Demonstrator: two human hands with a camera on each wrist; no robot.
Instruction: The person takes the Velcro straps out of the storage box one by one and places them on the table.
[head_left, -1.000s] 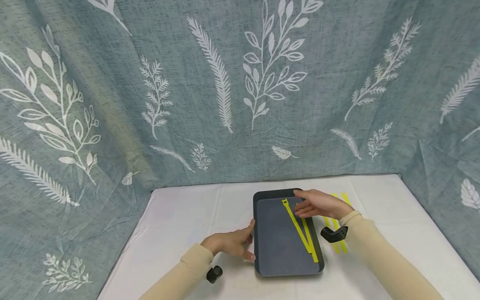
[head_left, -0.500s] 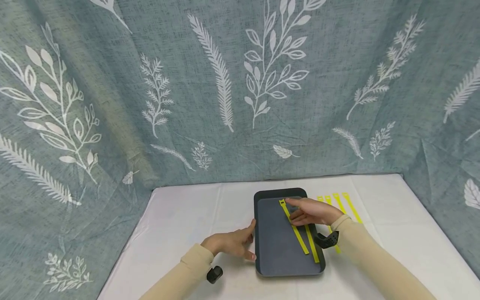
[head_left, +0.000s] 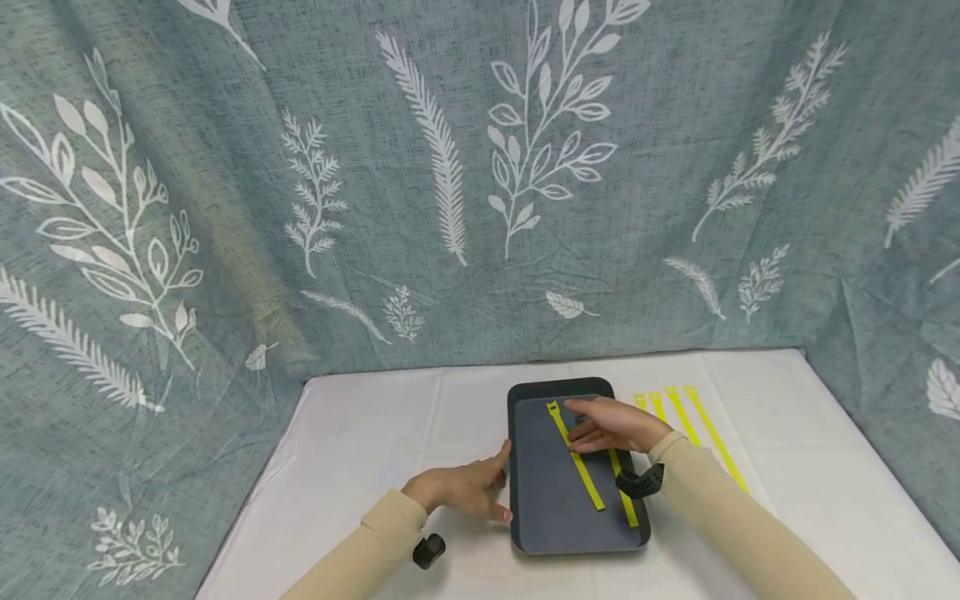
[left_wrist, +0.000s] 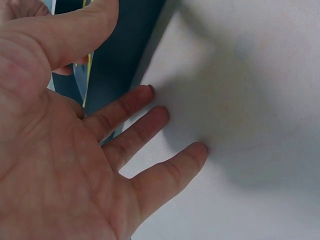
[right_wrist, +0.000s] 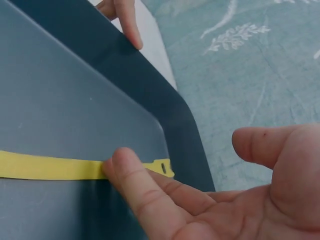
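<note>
A dark grey tray [head_left: 543, 517] lies on the white cloth, with two yellow cable straps in it. My right hand [head_left: 611, 425] is over the tray, and its fingertips touch the left strap [head_left: 587, 477] below its slotted head. In the right wrist view the fingers [right_wrist: 150, 200] lie extended on the strap [right_wrist: 50, 166] while the thumb stands apart. The other strap [head_left: 625, 496] runs along the tray's right side, its upper part hidden by the hand. My left hand [head_left: 465, 485] is at the tray's left edge, fingers spread and holding nothing.
Several more yellow straps [head_left: 708, 429] lie side by side on the white cloth [head_left: 765, 417] right of the tray, partly hidden behind the right forearm. A blue-green curtain [head_left: 480, 317] with white leaf prints hangs behind and at both sides.
My right hand has moved left and slightly down over the tray. The left strap has slid left, away from the other one. My left hand stays at the tray's edge.
</note>
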